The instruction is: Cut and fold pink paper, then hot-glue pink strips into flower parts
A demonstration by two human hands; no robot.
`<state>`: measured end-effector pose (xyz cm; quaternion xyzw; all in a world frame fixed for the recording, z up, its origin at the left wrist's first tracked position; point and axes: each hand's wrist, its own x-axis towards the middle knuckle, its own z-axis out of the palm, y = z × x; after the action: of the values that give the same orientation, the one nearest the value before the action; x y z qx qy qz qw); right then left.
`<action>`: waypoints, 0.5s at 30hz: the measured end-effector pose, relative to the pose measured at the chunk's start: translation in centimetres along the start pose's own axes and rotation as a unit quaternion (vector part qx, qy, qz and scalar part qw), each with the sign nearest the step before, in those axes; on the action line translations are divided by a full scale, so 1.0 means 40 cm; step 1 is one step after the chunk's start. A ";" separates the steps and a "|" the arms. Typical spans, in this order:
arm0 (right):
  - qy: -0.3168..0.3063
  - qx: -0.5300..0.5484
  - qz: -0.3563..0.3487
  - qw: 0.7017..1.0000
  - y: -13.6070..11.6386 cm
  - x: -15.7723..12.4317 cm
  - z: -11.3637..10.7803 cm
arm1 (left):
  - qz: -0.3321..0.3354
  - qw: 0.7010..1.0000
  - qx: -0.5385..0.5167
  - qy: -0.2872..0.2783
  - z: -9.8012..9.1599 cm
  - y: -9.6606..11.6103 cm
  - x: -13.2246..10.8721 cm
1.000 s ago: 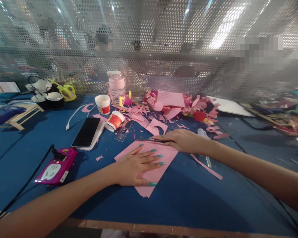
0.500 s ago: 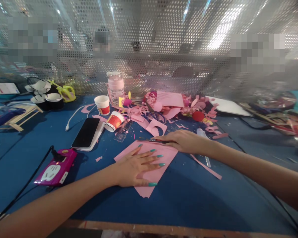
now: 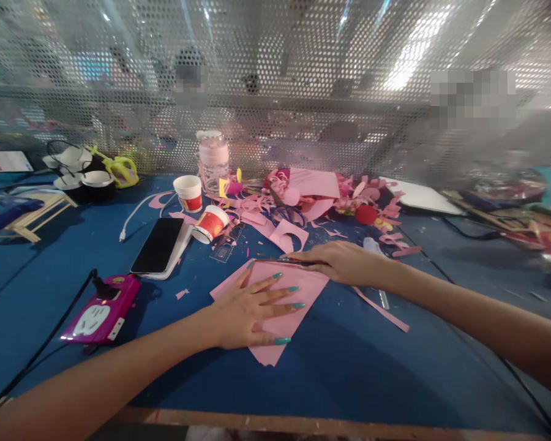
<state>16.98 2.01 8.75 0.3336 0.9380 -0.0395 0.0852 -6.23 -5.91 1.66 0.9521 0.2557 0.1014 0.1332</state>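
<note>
A pink sheet of paper lies flat on the blue table. My left hand presses on it with fingers spread and holds nothing. At the sheet's far edge, my right hand is closed around a slim dark tool, which lies low along that edge and points left. The hand covers much of the tool, so I cannot make out whether it is a craft knife. A thin pink paper strip and a narrow clear piece are near my right forearm.
Pink scraps, scissors and a cut-out sheet lie beyond my hands. To the left are paper cups, a phone and a magenta power box with a cord. A perforated metal screen closes off the back.
My left index fingertip has slid slightly left across the paper. My right hand and the tool stay almost where they were.
</note>
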 end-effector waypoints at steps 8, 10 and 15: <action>0.009 0.002 -0.010 1.000 0.000 -0.010 0.001 | -0.002 1.000 -0.001 -0.004 -0.005 0.002 0.002; 0.010 0.000 -0.003 1.000 0.002 -0.015 0.002 | 0.000 1.000 -0.003 0.001 -0.004 0.001 0.002; 0.010 -0.003 0.002 1.000 0.014 -0.027 0.007 | 0.000 1.000 -0.002 0.001 -0.005 0.003 0.003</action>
<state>18.20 1.75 8.66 0.3357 0.9382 -0.0334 0.0768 -6.13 -5.89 1.91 0.9518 0.2559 0.1024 0.1349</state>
